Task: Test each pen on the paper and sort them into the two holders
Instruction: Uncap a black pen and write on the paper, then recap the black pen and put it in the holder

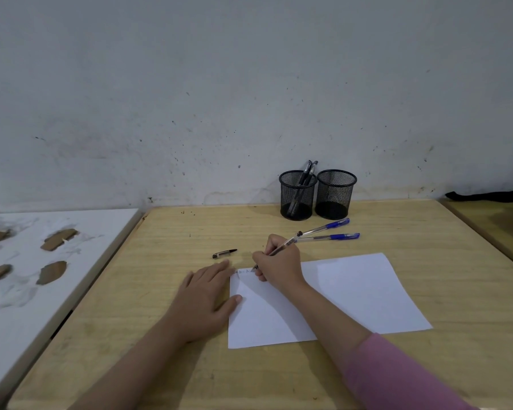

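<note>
The right hand (280,266), at the end of an arm in a pink sleeve (397,377), is curled into a writing grip, its fingers pinching a clear-barrelled ballpoint pen with a black end (282,247) whose tip touches the far left corner of a white sheet of paper (353,294), where a few faint marks show. The left hand (203,300) lies flat and spread, palm down, on the table, with its thumb and fingertips resting on the left edge of the sheet. Just beyond the left hand's fingers a loose black pen cap (224,253) lies on the pale wooden table (160,261). Beyond the right hand lie 2 clear pens with blue caps (330,230), close together with their capped ends pointing right. Farther back, against the scuffed whitish wall (249,99), stand 2 round black wire-mesh holders side by side: the left holder (297,195) has 2 dark pens (308,171) leaning in it, and the right holder (335,193) looks empty. To the left of the table sits a white board with torn brown patches (42,255).
</note>
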Available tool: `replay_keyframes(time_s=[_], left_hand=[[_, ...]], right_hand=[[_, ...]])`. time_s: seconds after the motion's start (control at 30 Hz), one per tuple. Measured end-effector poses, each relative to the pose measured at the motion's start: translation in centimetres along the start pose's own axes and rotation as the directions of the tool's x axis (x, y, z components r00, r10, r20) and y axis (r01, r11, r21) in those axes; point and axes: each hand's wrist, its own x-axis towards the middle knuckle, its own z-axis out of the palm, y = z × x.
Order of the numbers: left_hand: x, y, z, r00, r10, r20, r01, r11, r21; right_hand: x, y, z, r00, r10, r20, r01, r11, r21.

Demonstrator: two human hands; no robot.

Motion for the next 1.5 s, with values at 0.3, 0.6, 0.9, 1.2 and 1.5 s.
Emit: replay_keyframes(time_s=[0.3,0.6,0.9,1.2,1.5], left_hand=[[0.0,0.1,-0.1,1.000,0.009,-0.012,-0.009,1.000,-0.013],[4.4,0.1,-1.5,0.990,-0.036,-0.136,0.047,0.996,0.077],[6.8,-1.2,-1.7,0.935,-0.276,-0.223,0.239,0.954,-0.178],[6.6,2.8,-4.4,0.951,-0.171,-0.258,0.039,0.893,-0.449],[5.7,5.3,-5.9,0.957,-0.182,-0.228,0.017,0.816,-0.577]], right_hand=[[-0.1,-0.1,-0.1,1.000,0.006,-0.007,-0.006,1.000,0.009],[0.1,-0.6,-0.9,0.986,0.128,-0.104,-0.099,0.963,0.249],[-1.1,-2.4,-1.4,0.996,0.085,0.036,-0.092,0.960,0.266],[-0.8,-3.1,-3.3,1.000,-0.023,0.018,0.018,0.965,0.263],[-1.0,-4.4,-5.8,0.993,-0.116,0.036,0.103,0.963,0.251]])
